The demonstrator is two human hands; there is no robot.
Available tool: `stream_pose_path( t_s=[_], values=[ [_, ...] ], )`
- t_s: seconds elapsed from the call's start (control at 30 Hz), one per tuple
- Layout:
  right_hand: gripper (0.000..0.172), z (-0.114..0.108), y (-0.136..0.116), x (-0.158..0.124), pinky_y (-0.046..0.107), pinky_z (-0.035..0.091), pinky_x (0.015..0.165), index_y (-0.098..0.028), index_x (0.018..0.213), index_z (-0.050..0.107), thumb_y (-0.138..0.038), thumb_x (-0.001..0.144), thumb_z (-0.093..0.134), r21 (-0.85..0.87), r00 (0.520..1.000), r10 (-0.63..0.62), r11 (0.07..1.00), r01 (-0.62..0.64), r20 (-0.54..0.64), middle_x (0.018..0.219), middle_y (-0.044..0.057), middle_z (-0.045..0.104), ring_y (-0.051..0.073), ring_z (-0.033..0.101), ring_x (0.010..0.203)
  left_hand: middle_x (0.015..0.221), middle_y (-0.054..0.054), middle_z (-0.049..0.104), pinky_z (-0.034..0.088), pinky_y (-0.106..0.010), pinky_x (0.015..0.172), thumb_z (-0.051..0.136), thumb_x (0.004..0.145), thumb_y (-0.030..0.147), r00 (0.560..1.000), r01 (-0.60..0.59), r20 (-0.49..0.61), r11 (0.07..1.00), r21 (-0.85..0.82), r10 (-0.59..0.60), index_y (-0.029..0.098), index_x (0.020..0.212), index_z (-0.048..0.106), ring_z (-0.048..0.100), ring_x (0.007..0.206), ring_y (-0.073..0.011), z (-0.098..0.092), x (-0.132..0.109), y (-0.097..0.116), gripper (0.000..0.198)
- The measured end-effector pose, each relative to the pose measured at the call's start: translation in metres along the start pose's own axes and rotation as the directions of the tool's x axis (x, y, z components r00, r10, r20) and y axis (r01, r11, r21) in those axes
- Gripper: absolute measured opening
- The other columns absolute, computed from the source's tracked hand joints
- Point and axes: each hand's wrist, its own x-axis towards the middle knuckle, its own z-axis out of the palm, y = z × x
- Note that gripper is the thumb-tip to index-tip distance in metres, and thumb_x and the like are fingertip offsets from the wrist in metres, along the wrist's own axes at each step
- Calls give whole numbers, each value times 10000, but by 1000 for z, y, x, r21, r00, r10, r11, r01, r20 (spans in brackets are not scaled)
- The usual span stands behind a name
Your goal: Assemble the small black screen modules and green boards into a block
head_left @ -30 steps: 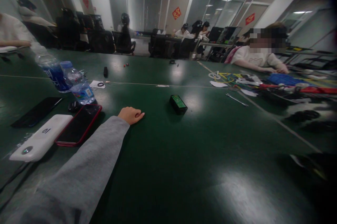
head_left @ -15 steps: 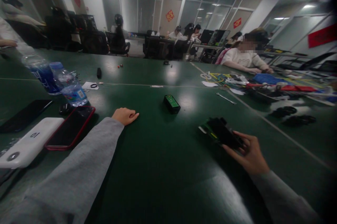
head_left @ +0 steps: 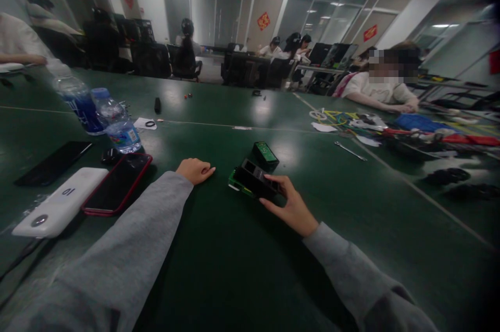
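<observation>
Observed: the right hand (head_left: pixel 294 208) grips a black device (head_left: pixel 255 175) (green board showing along its edge) just nearside of a green-topped box (head_left: pixel 266 153). The left hand (head_left: pixel 194 171), loosely fisted, rests on the table (head_left: pixel 219 264).

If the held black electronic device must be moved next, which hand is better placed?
Probably the right hand: it grips the black electronic device. The left hand lies curled, apart from the device, with nothing visible in it.
</observation>
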Motion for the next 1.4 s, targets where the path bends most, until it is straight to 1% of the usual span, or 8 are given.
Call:
stream_pose_path(
  t_s=[0.27,0.47,0.77,0.87,0.93,1.07,1.17,1.4],
  values=[
    [510,19,-1,12,445,456,978,-274,1262,448,-312,805,670,173,994,26,985,-7,-109,1262,64,483,230,525,1125,593,-7,502,246,-265,536,296,876,604,1000,-17,-10,1000,-20,17,191,632,533,414,533,-119,1,0,-1,535],
    [520,21,-3,10,439,455,956,-257,1246,466,-303,782,695,79,946,-36,995,65,-322,1178,63,520,230,536,1085,610,-13,517,244,-266,536,291,881,595,1000,-28,4,999,-26,28,196,652,553,430,543,-126,-1,0,-1,529],
    [525,27,-5,9,410,470,915,-247,1239,457,-322,778,695,72,925,-31,995,63,-378,1165,67,527,222,553,1046,593,-7,518,305,-275,570,359,866,594,1000,7,-24,993,-118,-9,203,647,558,474,560,-140,0,1,-1,490],
    [543,28,-1,9,408,484,895,-243,1236,434,-341,773,700,124,902,30,992,26,-431,1169,75,531,225,560,1043,700,-8,573,375,-280,623,417,856,585,991,8,-119,919,-394,-60,206,776,583,527,644,-146,-2,2,8,421],
    [552,28,2,8,407,488,887,-235,1233,424,-350,771,703,152,883,63,988,9,-465,1176,86,532,228,564,1045,937,-41,618,428,-289,679,525,812,562,983,-47,-168,775,-630,-77,208,1000,565,573,792,-161,-3,3,17,402],
    [557,27,4,8,403,489,891,-222,1223,418,-366,768,706,179,875,81,984,7,-478,1181,98,532,229,565,1054,1282,-82,518,440,-367,874,760,647,424,985,-154,-74,604,-782,156,255,1283,435,553,1059,-204,-1,3,33,735],
    [548,27,2,8,404,495,888,-225,1231,403,-374,786,686,169,890,74,986,4,-450,1183,97,532,228,562,1060,1208,-87,572,390,-413,968,761,659,375,973,-170,-46,575,-800,224,219,1227,507,538,1111,-214,-1,1,37,642],
    [540,28,-3,4,416,479,923,-235,1256,401,-323,798,672,64,914,-11,997,40,-406,1196,86,505,230,543,1074,922,-59,644,481,-355,798,585,813,466,998,21,51,579,-815,36,154,1115,542,617,835,-168,0,1,37,437]
  ],
)
